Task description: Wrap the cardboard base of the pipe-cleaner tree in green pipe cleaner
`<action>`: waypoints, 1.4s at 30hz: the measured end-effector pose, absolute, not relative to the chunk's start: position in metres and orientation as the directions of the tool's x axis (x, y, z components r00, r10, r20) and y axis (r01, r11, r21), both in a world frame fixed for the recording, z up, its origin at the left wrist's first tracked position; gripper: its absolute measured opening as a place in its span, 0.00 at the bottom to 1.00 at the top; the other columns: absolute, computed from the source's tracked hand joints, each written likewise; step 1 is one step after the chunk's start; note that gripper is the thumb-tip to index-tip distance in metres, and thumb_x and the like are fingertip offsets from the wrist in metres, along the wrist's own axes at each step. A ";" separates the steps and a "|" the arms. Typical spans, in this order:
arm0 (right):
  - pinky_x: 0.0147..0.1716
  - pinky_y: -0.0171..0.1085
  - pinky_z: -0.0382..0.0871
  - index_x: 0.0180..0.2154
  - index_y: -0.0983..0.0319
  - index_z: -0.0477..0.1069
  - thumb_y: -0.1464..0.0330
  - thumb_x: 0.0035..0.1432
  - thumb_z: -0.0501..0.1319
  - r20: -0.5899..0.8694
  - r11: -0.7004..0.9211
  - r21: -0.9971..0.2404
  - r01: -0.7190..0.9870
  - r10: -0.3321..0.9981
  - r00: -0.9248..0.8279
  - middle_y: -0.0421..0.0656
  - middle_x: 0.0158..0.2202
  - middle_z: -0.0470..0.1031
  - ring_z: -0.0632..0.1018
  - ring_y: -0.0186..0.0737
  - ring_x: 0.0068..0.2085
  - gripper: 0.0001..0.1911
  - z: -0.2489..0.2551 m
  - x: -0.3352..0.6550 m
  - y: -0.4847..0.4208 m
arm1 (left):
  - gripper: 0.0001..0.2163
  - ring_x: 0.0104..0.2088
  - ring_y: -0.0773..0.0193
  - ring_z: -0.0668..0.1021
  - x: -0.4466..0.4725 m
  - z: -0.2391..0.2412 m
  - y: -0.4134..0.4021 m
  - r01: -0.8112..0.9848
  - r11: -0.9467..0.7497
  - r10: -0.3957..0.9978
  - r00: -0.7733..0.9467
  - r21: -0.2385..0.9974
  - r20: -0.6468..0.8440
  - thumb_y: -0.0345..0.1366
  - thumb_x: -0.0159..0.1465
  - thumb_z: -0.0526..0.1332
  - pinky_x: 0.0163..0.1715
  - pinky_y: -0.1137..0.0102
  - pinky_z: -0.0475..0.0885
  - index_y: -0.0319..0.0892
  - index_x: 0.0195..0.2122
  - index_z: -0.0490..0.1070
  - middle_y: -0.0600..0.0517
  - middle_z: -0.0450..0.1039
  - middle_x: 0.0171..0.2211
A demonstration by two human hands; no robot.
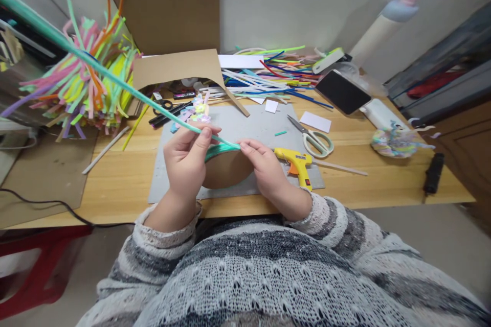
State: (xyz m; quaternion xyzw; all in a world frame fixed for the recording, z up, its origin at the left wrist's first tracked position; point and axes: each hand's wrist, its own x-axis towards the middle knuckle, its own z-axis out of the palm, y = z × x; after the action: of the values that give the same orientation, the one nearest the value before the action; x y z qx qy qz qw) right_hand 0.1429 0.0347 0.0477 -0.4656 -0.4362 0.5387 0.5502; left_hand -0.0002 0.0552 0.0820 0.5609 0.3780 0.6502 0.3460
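Observation:
My left hand (187, 156) pinches a long teal pipe cleaner (126, 87), which runs up past the left edge of the view. At its near end the pipe cleaner meets the upper edge of a rounded brown cardboard piece (228, 169). Teal strands line that edge. With thumb and fingers, my right hand (264, 163) grips the cardboard piece at its right upper corner, where the teal strands end. The two hands are close together above a grey mat (161, 179). Part of the cardboard is hidden behind my fingers.
A yellow glue gun (301, 163) lies right of my right hand, with scissors (320, 142) behind it. Farther back are a phone (342, 92), loose pipe cleaners (264, 79) and a cut cardboard sheet (180, 67). A big pipe-cleaner bundle (88, 76) stands left.

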 end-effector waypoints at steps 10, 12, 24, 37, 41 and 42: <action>0.45 0.40 0.64 0.32 0.56 0.76 0.60 0.55 0.60 -0.016 -0.008 -0.970 -0.245 0.999 0.031 0.37 0.34 0.77 0.73 0.41 0.41 0.09 0.054 0.143 0.032 | 0.06 0.30 0.67 0.75 0.001 0.081 0.053 -0.047 -0.548 0.829 -0.165 0.835 0.535 0.37 0.62 0.63 0.29 0.71 0.70 0.46 0.31 0.79 0.52 0.75 0.29; 0.44 0.40 0.63 0.33 0.56 0.76 0.61 0.54 0.61 -0.041 -0.036 -0.973 -0.229 0.999 0.018 0.37 0.33 0.77 0.73 0.41 0.40 0.08 0.054 0.144 0.033 | 0.06 0.31 0.66 0.75 0.001 0.081 0.053 -0.052 -0.551 0.827 -0.168 0.833 0.537 0.37 0.62 0.63 0.30 0.71 0.70 0.45 0.31 0.79 0.52 0.75 0.29; 0.40 0.39 0.64 0.33 0.56 0.75 0.59 0.55 0.60 -0.032 -0.026 -0.981 -0.190 0.999 0.033 0.38 0.32 0.76 0.72 0.39 0.37 0.09 0.049 0.141 0.032 | 0.07 0.32 0.67 0.75 0.003 0.066 0.040 0.134 -0.547 0.744 -0.374 0.826 0.554 0.34 0.63 0.60 0.35 0.70 0.70 0.44 0.30 0.77 0.53 0.74 0.28; 0.49 0.42 0.64 0.35 0.55 0.78 0.61 0.62 0.54 0.131 0.131 -0.991 -0.039 0.991 -0.004 0.38 0.37 0.79 0.75 0.41 0.45 0.14 0.062 0.147 0.035 | 0.08 0.34 0.65 0.74 0.007 0.060 0.035 0.127 -0.602 0.705 -0.380 0.789 0.599 0.32 0.64 0.58 0.36 0.69 0.69 0.45 0.30 0.76 0.53 0.73 0.29; 0.46 0.42 0.65 0.34 0.55 0.77 0.60 0.59 0.57 0.070 0.068 -0.994 -0.081 0.997 -0.013 0.38 0.36 0.79 0.75 0.42 0.43 0.11 0.060 0.147 0.036 | 0.08 0.34 0.64 0.74 0.006 0.059 0.035 0.133 -0.570 0.730 -0.372 0.811 0.574 0.33 0.64 0.58 0.36 0.68 0.69 0.45 0.29 0.75 0.52 0.72 0.28; 0.45 0.41 0.65 0.34 0.55 0.77 0.60 0.58 0.58 0.053 0.051 -0.995 -0.087 0.999 -0.014 0.38 0.35 0.78 0.74 0.42 0.42 0.10 0.060 0.147 0.036 | 0.08 0.34 0.64 0.74 0.006 0.059 0.035 0.132 -0.567 0.733 -0.369 0.813 0.571 0.34 0.64 0.58 0.37 0.68 0.69 0.45 0.29 0.74 0.52 0.72 0.28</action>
State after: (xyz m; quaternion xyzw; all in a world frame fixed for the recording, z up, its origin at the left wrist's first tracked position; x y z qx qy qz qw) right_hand 0.1469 0.0358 0.0599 -0.4605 -0.4946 0.5122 0.5300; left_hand 0.0059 0.0350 0.0587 0.5211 0.4154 0.7154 0.2101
